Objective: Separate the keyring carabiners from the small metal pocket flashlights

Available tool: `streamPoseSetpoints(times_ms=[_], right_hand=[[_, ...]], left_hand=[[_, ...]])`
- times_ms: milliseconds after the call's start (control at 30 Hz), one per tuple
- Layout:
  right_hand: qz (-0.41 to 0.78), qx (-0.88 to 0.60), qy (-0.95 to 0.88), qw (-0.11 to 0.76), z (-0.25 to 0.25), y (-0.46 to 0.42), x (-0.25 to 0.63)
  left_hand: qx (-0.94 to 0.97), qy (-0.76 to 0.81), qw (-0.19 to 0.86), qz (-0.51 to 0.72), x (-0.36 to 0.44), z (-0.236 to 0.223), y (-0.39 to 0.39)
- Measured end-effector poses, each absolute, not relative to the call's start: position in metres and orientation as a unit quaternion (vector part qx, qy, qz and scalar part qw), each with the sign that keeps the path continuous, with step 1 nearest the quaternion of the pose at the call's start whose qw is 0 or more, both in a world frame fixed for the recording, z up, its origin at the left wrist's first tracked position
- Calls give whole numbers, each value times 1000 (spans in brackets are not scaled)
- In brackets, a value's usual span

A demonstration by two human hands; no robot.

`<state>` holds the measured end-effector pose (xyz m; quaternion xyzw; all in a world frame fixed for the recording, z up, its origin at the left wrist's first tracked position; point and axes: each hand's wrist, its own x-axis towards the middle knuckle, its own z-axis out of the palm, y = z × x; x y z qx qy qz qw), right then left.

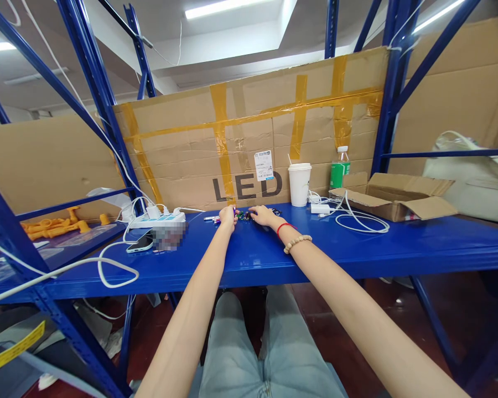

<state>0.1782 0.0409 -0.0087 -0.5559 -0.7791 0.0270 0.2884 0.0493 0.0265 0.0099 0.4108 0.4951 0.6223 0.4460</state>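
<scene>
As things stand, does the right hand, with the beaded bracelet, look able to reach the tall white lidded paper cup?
Probably yes: the right hand is close to the cup, just to its left, and nothing tall stands between them.

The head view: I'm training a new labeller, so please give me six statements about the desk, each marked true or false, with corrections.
1. The left hand is nearer the phone than the right hand is. True.
2. The phone lies to the right of both hands. False: it lies to their left.
3. The cup stands left of the bottle. True.
4. The bottle's cap is red. False: the cap is white.
5. The box is open. True.
6. The beads are on the left arm. False: the beads are on the right arm.
</scene>
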Motion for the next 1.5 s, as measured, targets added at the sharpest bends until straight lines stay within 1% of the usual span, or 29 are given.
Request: streamPoseSetpoints(times_ms=[100,200,333,500,567,667,800,933,1033,1233,1500], right_hand=[[36,-566,-783,255,-8,37,177],[35,-566,-785,249,-5,34,176],[22,-560,-781,276,-1,29,177],[17,-540,-773,333,2,29,175],[42,-507,-772,381,2,30,173],[113,-421,-780,449,1,32,170],[197,-354,-796,449,0,32,167],[282,-362,-773,438,0,30,166],[288,-390,-754,444,1,30,166],[224,-415,-724,504,3,32,167],[314,-406,-657,552,7,29,165]], left_hand=[[409,493,451,621,49,10,27],[409,491,456,620,50,9,27],[408,484,465,619,50,10,25],[415,468,481,614,50,11,22],[424,456,491,609,50,12,21],[439,439,505,600,50,12,21],[452,425,521,587,50,12,22],[457,426,529,574,49,12,24],[460,440,523,567,48,12,23],[473,466,501,556,51,12,20],[477,483,461,571,49,9,25]])
